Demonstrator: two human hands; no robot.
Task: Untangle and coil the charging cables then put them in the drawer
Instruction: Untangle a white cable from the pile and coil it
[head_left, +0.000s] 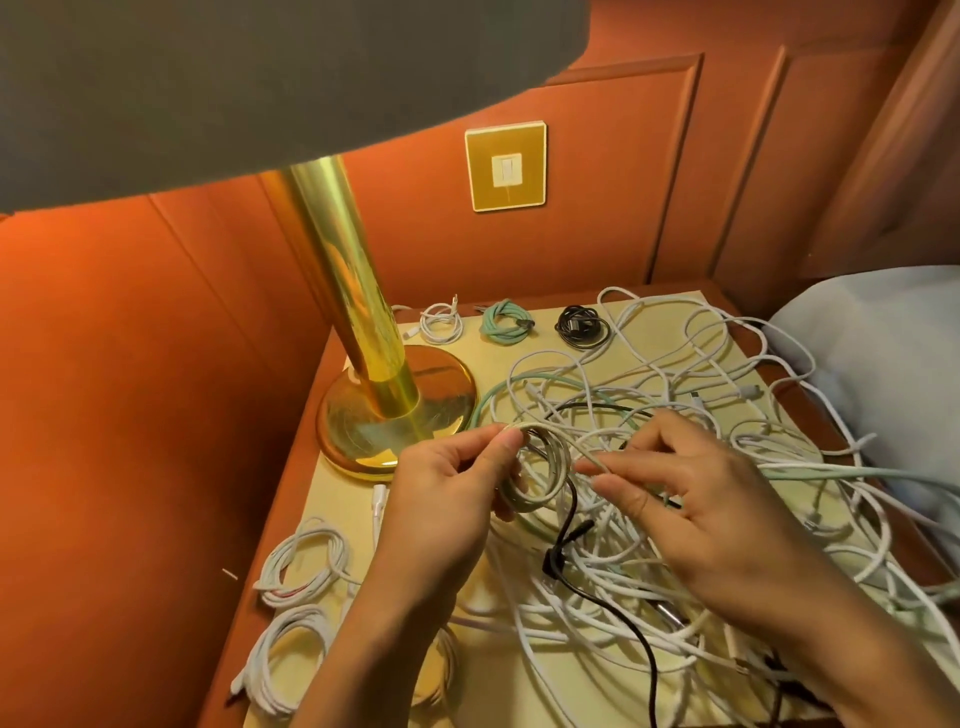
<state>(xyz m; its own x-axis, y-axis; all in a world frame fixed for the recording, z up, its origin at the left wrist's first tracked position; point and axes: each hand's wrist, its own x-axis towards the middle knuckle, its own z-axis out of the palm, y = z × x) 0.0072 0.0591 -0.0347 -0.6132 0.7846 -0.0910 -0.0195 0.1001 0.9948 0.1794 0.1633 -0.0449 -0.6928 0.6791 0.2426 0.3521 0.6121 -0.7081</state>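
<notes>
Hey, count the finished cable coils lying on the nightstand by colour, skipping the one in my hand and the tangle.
White coils: 3
Green coil: 1
Black coil: 1
Total: 5
Not counted: the half-wound coil in the left hand and the strand the right hand pinches.
Pale loops behind the left arm may be a sixth; cannot tell.
</notes>
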